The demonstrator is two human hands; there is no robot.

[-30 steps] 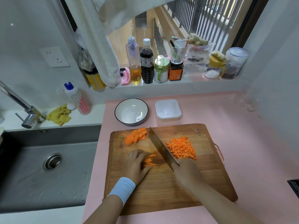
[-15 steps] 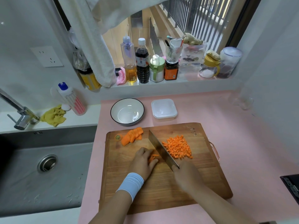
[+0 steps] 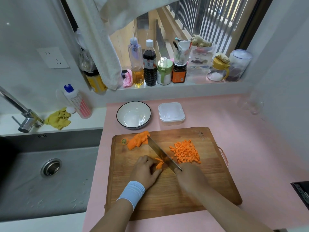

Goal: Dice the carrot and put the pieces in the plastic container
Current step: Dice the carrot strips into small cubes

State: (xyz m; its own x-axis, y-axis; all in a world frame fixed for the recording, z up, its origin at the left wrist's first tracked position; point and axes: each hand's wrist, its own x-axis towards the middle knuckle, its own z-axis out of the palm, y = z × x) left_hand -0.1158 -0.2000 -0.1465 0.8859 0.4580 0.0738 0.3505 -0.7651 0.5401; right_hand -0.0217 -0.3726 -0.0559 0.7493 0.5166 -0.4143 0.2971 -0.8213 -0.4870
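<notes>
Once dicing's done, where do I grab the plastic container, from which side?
Probably its right wall, coming from the right: the plastic container sits low and square, with the bowl beside its left and the cutting board along its near edge.

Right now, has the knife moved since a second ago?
Yes. The knife has shifted left across the cutting board, away from the diced carrot pile, toward the left hand.

One wide-angle camera is looking forward and down from the person's head. It is sitting close above the cutting board point(image 3: 209, 181), facing the window sill point(image 3: 175, 87).
</notes>
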